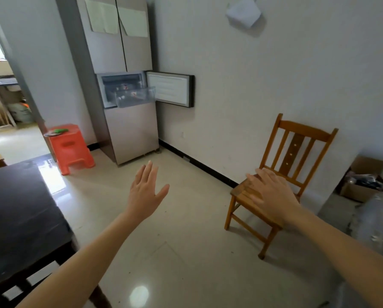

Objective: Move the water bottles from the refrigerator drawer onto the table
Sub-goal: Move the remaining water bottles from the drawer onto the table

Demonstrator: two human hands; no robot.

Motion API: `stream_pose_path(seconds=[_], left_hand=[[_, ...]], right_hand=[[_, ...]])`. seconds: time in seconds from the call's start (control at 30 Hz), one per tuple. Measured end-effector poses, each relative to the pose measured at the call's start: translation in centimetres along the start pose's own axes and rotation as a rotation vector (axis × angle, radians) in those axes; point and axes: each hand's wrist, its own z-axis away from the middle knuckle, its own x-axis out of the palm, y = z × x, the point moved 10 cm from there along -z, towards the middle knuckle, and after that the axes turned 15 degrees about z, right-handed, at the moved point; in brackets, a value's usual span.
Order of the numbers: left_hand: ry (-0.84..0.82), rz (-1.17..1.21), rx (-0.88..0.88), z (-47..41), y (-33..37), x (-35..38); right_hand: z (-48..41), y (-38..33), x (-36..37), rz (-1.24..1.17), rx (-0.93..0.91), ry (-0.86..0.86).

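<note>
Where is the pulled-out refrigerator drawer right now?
In the head view, the clear drawer juts from the refrigerator at upper centre, beside its open door, above the orange stool.

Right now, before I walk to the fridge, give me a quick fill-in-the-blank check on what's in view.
1. The clear drawer of the refrigerator is pulled ____.
2. Both the left hand and the right hand hold ____.
3. The stool left of the refrigerator is coloured ____.
4. The wooden chair stands against the ____.

Missing words: out; nothing; red; wall
</note>
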Motion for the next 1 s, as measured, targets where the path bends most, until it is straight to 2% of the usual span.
stream_pose_path(seconds=[0.07,0.2,0.47,0.67,0.87,1.0], left_hand=[[0.003,-0.049,0.054,-2.4,-0.2,1.2],[0.028,-0.008,0.001,-10.4,-1.2,4.2],[-0.019,0.014,0.022,-21.9,-0.1,11.5],[-0.009,-0.002,0.007,-28.8,0.6,16.8],[0.160,0.006,-0.033,-36.1,2.1,18.1],[0.306,0.010,-0.072,-39.0,2.3,16.3]], right_hand=[[-2.8,0.9,0.6,0.017,-0.011,-0.020],[-10.4,4.9,1.6,0.075,-0.007,-0.028],[-18.6,11.4,7.3,-0.045,0.085,-0.065],[-26.0,16.4,11.3,-0.008,0.029,-0.027],[-36.8,20.8,12.8,0.000,-0.071,0.067],[-43.7,21.0,12.2,0.008,-0.193,0.143]])
